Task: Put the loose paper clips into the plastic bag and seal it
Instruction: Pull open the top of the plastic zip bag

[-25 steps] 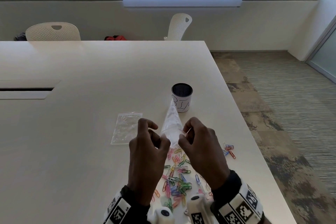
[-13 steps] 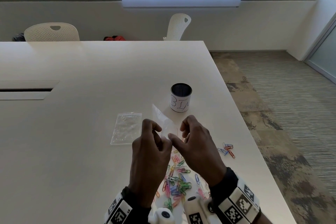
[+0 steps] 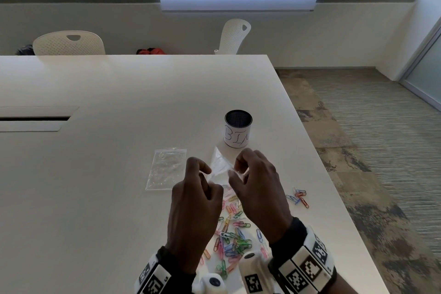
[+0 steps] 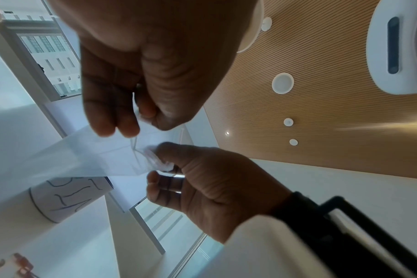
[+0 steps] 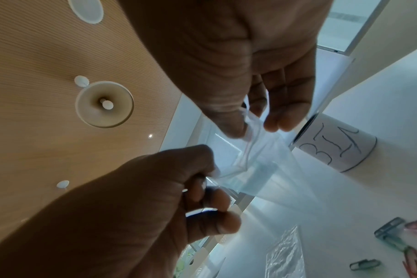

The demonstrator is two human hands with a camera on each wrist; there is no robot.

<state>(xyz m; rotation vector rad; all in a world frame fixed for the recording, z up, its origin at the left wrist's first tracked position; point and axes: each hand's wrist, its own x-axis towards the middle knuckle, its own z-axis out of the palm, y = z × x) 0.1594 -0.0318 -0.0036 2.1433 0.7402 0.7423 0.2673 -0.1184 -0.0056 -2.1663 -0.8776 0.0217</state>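
A small clear plastic bag [image 3: 220,162] hangs in the air between my two hands, above the white table [image 3: 119,102]. My left hand [image 3: 202,174] pinches one side of the bag's mouth between thumb and fingers. My right hand [image 3: 236,169] pinches the other side. The left wrist view shows the left hand [image 4: 141,120] and the right hand [image 4: 164,165] both on the bag [image 4: 83,156]. In the right wrist view the bag's mouth [image 5: 245,150] is slightly parted. Several coloured paper clips [image 3: 232,234] lie in a loose pile on the table under my hands.
A second clear bag [image 3: 165,168] lies flat to the left of my hands. A white cup marked BIN [image 3: 237,131] stands just beyond them. A few more clips [image 3: 298,197] lie near the table's right edge. Two white chairs [image 3: 69,43] stand at the far side.
The bag, first upright in front of the cup, has tipped to the left and sits lower. Both hands have shifted their pinch on its mouth, and the right hand's fingers have spread a little.
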